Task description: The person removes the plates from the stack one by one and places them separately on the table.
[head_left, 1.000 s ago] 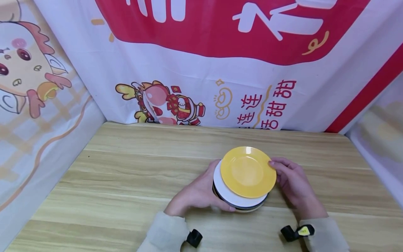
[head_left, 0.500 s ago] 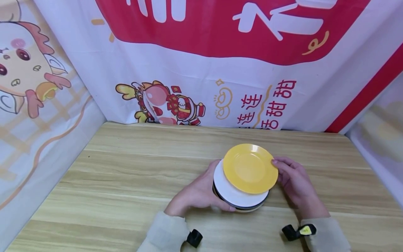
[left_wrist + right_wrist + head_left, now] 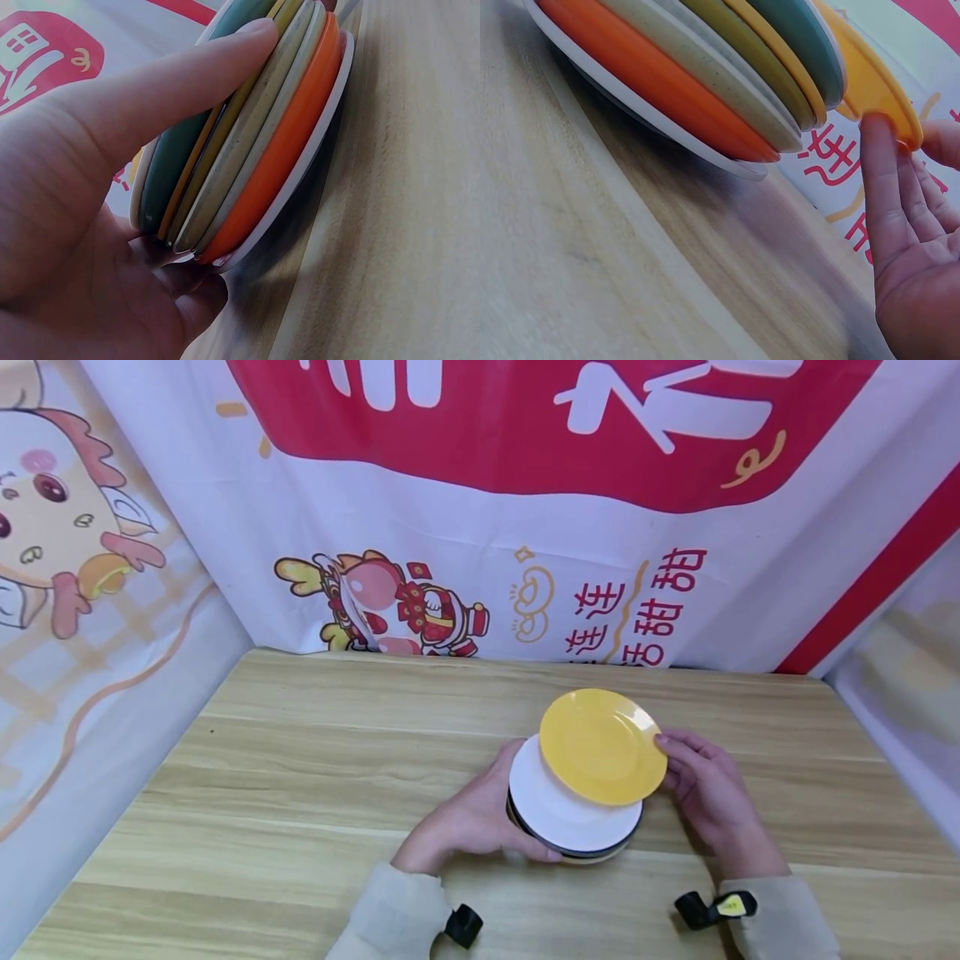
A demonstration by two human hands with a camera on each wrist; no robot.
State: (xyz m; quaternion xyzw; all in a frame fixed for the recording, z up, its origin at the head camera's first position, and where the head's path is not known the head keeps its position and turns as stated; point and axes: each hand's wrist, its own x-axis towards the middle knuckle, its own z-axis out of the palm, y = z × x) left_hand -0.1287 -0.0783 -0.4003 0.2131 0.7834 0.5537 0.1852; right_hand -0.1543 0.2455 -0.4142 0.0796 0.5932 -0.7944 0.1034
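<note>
A stack of small round plates is held at its left side by my left hand (image 3: 480, 814), the thumb across the near edge and fingers underneath. In the left wrist view the stack shows a dark green plate (image 3: 169, 180), an orange plate (image 3: 289, 150) and several other colours. Its uppermost plate is white (image 3: 558, 810). Above it, shifted toward the back right, a yellow plate (image 3: 600, 747) is pinched at its right rim by my right hand (image 3: 705, 789). In the right wrist view, the yellow plate (image 3: 877, 86) tilts away from the stack.
The stack is over a wood-grain table (image 3: 300, 793); whether its bottom touches the table is hard to tell. A printed cloth (image 3: 487, 535) hangs along the back, with more cloth at both sides. Black wrist cameras (image 3: 463, 927) sit at both cuffs.
The yellow plate has slid toward the back right over the stack, moving with my right hand and uncovering more of the white plate. My left hand and the stack have stayed put.
</note>
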